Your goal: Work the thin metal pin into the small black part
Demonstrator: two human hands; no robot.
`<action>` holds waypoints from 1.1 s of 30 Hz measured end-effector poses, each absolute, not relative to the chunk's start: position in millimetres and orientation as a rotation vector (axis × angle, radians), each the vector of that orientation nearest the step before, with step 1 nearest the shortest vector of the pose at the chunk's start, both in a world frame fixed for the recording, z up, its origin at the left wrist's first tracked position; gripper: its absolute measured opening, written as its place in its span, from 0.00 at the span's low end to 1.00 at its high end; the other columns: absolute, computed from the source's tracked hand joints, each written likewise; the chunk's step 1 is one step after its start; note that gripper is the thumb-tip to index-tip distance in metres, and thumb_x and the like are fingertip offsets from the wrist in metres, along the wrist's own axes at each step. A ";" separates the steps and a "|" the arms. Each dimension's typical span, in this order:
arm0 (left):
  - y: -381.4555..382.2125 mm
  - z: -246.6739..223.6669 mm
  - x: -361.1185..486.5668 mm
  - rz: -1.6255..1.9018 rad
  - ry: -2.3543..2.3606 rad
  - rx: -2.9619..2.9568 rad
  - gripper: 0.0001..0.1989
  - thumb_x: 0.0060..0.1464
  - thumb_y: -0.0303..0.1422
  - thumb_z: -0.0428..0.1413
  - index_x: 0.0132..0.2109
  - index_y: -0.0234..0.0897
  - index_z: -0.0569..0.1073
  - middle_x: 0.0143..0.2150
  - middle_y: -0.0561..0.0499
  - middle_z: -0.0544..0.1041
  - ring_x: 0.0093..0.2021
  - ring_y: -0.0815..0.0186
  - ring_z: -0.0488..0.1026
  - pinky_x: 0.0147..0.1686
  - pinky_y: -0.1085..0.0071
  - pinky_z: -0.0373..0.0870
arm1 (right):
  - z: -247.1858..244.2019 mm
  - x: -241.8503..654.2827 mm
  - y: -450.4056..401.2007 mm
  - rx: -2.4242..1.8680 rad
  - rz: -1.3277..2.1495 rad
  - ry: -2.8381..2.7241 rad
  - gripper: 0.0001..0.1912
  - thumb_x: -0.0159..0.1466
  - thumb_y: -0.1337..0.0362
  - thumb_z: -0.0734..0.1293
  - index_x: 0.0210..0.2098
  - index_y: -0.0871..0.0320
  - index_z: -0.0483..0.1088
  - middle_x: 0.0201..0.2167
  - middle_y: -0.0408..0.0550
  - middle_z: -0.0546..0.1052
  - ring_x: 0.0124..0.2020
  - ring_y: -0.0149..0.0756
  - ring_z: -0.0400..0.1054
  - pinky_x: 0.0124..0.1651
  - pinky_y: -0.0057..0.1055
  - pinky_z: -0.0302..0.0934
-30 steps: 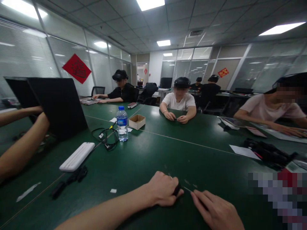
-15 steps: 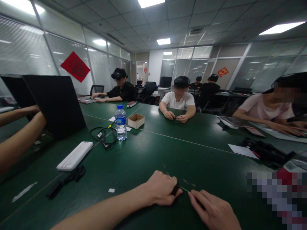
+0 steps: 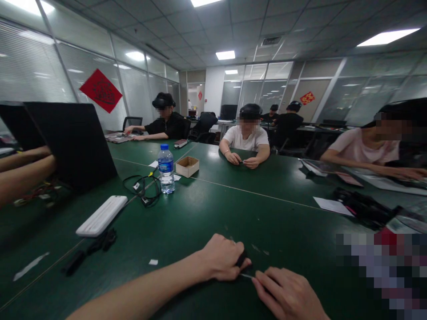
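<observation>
Low over the green table (image 3: 200, 213), my left hand (image 3: 222, 258) is closed around a small black object (image 3: 241, 258), mostly hidden by the fingers. My right hand (image 3: 287, 289), just to its right, pinches a thin, light metallic tool (image 3: 247, 276) whose kind I cannot make out. The tool's tip points left, close below the black object; whether they touch is unclear. Faint clear scraps (image 3: 258, 249) lie on the table just beyond my hands.
A water bottle (image 3: 166, 171), an open cardboard box (image 3: 187, 166) and black cables (image 3: 143, 189) stand ahead. To the left lie a white power bank (image 3: 102, 216) and a black panel (image 3: 71, 144). A co-worker's hands (image 3: 243, 160) work across the table; others sit around.
The thin tool's tip has moved down and left, from the black object's side to below it. My right hand has shifted slightly left and down. The view has turned slightly.
</observation>
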State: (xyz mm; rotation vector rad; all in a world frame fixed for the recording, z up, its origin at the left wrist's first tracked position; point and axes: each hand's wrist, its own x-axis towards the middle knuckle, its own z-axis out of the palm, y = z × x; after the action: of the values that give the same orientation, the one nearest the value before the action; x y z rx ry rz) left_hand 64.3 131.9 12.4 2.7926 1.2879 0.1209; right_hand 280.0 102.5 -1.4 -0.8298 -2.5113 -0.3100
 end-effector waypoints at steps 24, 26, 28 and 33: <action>132.7 6.9 64.7 0.147 1.305 2.780 0.20 0.62 0.46 0.39 0.39 0.36 0.66 0.32 0.44 0.76 0.30 0.58 0.75 0.31 0.63 0.70 | -7.2 279.9 107.3 -1.097 -0.308 -2.372 0.23 0.70 0.57 0.52 0.35 0.58 0.76 0.26 0.47 0.76 0.23 0.28 0.69 0.27 0.23 0.60; 132.6 5.8 64.7 0.149 1.317 2.790 0.20 0.62 0.46 0.39 0.39 0.35 0.66 0.32 0.44 0.76 0.30 0.58 0.75 0.30 0.63 0.70 | -5.9 279.4 107.3 -1.092 -0.331 -2.366 0.23 0.70 0.57 0.53 0.34 0.58 0.76 0.25 0.47 0.75 0.23 0.28 0.69 0.27 0.23 0.59; 132.3 4.8 64.4 0.156 1.310 2.790 0.20 0.62 0.46 0.39 0.39 0.36 0.66 0.32 0.44 0.76 0.30 0.57 0.75 0.30 0.63 0.70 | -3.9 278.8 106.3 -1.077 -0.333 -2.378 0.22 0.70 0.58 0.53 0.34 0.58 0.76 0.25 0.46 0.75 0.23 0.27 0.69 0.27 0.23 0.59; 131.2 2.0 63.3 0.155 1.296 2.777 0.18 0.63 0.44 0.40 0.40 0.36 0.66 0.33 0.44 0.76 0.32 0.57 0.75 0.33 0.62 0.70 | -0.7 276.6 101.8 -1.069 -0.252 -2.431 0.19 0.70 0.60 0.55 0.35 0.58 0.76 0.26 0.46 0.75 0.24 0.26 0.67 0.28 0.23 0.57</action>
State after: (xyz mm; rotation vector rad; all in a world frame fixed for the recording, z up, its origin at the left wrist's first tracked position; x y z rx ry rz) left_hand 63.3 131.2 2.0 2.7766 1.2964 0.1550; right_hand 276.6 101.8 -0.7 -1.0690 -2.4313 -0.2517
